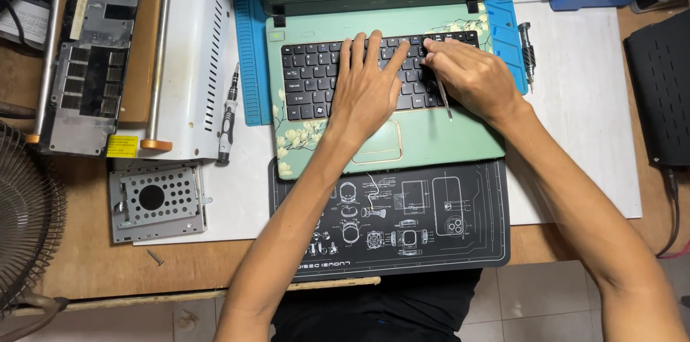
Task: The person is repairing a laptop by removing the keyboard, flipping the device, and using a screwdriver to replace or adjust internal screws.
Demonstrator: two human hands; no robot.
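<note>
One green laptop [402,137] with a flower pattern is seen open near the table's far edge, partly on a blue mat [251,47] and overlapping a black work mat [460,220] by the near edge. The left hand [366,87] is laid flat and open across the black keyboard [316,76], fingers spread, seemingly to steady it. The right hand [471,76] is closed around a thin metal tool [443,98], its tip apparently set at the keys near the keyboard's right end, as if for prying. Two screwdrivers are counted: one black-handled [228,116] left of the laptop, one [527,51] to the right. One metal drive bracket [158,200] and one loose screw [155,258] lie toward the near left corner of the table [93,270].
</note>
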